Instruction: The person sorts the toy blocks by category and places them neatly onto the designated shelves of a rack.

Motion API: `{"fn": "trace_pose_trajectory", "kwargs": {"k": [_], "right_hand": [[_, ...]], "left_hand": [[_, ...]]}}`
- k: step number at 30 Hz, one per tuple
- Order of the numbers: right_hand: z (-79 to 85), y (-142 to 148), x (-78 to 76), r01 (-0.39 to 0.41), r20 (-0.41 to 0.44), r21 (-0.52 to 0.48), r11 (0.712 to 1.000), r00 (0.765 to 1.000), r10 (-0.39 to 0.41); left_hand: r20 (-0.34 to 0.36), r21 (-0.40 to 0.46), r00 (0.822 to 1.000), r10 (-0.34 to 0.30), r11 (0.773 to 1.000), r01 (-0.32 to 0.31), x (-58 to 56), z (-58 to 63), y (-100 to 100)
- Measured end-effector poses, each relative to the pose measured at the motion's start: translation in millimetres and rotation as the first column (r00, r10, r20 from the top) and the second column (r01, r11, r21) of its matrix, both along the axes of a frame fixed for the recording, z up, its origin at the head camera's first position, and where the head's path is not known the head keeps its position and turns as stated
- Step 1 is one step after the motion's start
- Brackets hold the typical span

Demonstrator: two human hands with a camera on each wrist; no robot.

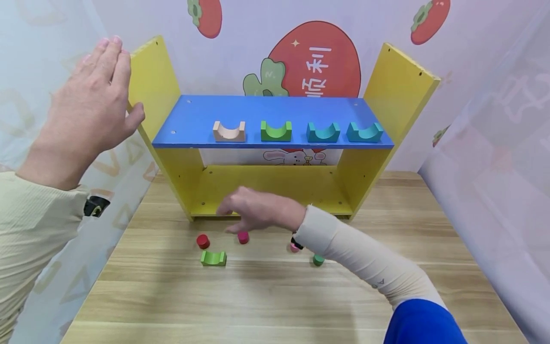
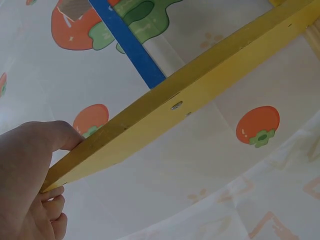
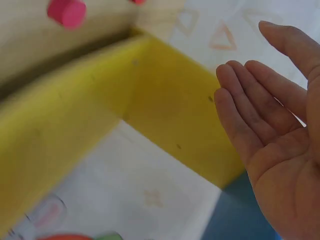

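A small shelf unit with yellow sides and a blue board (image 1: 266, 112) stands on the wooden table. My left hand (image 1: 94, 95) grips the top of its left yellow side panel (image 2: 135, 125), thumb on one face and fingers on the other. In front of the lower yellow board (image 1: 275, 188), my right hand (image 1: 255, 208) hovers with loosely spread fingers and nothing in it. Below it lies a magenta cylinder (image 1: 243, 237); a red cylinder (image 1: 203, 241) and a green notched block (image 1: 213, 258) are to its left.
Along the blue board's front edge sit a beige notched block (image 1: 229, 132), a green one (image 1: 276, 131) and two teal ones (image 1: 323, 133). A pink piece (image 1: 294, 247), partly hidden by the right wrist, and a green cylinder (image 1: 318, 260) lie on the table (image 1: 258, 301).
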State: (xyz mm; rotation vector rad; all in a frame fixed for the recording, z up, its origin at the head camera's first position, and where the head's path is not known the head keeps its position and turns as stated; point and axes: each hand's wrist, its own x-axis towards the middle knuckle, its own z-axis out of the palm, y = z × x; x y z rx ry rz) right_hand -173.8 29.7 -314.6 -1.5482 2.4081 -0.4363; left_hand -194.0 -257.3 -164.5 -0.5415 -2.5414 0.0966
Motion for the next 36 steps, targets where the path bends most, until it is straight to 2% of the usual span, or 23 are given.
{"fn": "trace_pose_trajectory", "kwargs": {"k": [4,12,17,20,26,36], "right_hand": [[-29.4,-5,7.1,0.024,0.047,0.012,1.000,0.999,-0.025],[-90.0,-19,19.2,0.062,0.074,0.002,0.998,0.995,-0.062],[-117.5,-24,24.6,0.150,0.125,-0.018,0.989,0.981,-0.146],[-131.6,-28,25.4,0.179,0.117,-0.040,0.983,0.978,-0.173],[-150.8,-34,26.0,0.177,0.021,-0.053,0.983,0.984,-0.176],[-158.6,-43,33.0,0.268,-0.033,-0.003,0.963,0.963,-0.268]], "left_hand": [[-0.001,-0.002,1.000,0.000,1.000,0.000,0.3,0.0,-1],[0.019,-0.013,1.000,0.020,1.000,-0.019,2.1,1.3,-2],[0.015,-0.015,1.000,0.023,1.000,-0.023,2.1,1.0,-1],[0.011,-0.012,1.000,0.017,1.000,-0.016,1.9,0.7,0],[0.014,-0.013,1.000,0.009,1.000,-0.009,1.8,0.2,0],[0.021,-0.009,1.000,0.021,1.000,-0.021,1.6,0.3,0]]}}
